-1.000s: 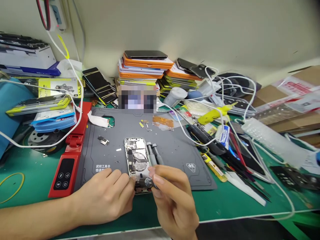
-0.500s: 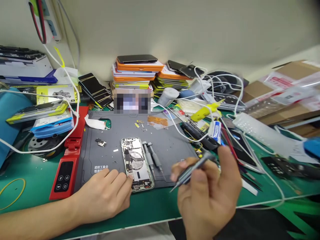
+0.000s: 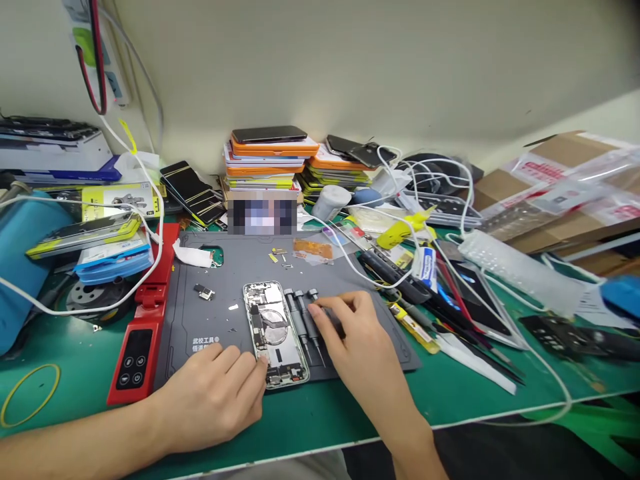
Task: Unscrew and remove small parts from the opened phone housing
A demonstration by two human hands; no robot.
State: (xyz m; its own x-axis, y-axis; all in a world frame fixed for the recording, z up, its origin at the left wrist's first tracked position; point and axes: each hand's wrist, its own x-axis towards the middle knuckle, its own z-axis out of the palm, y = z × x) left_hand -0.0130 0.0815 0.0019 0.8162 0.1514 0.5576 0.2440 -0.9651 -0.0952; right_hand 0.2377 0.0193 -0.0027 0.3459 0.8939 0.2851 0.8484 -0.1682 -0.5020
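At far left, one yellow loop (image 3: 47, 365) lies on the green table (image 3: 83, 373). Next stands one red device (image 3: 150, 293), its single dark panel marked with four round symbols. The grey mat (image 3: 240, 263) carries one white wrapped strip (image 3: 195, 255), one small dark part (image 3: 204, 291) and one small white piece (image 3: 233, 307). The left hand (image 3: 220, 393) has its fingers curled together, thumb and forefinger at the lower left edge of one opened phone (image 3: 280, 357); whether they pinch it, I cannot tell. The phone lies flat at the mat's front edge, between the two hands. Just right of it, three grey screwdrivers (image 3: 296, 317) lie side by side. The right hand (image 3: 363, 333) reaches the third, thumb and forefinger tips close together by its cap; I cannot tell whether they clamp it.

Of containers, one pale box (image 3: 55, 153) at left bears dark parts on top. Behind the mat, the left stack of flat cases (image 3: 270, 163) bears one dark slab (image 3: 270, 135). The phone's pale frame contains one round coil among circuit parts. The right stack (image 3: 335, 179) bears two dark slabs. At far right, cardboard boxes (image 3: 570, 177) lie under clear film, their contents hidden.
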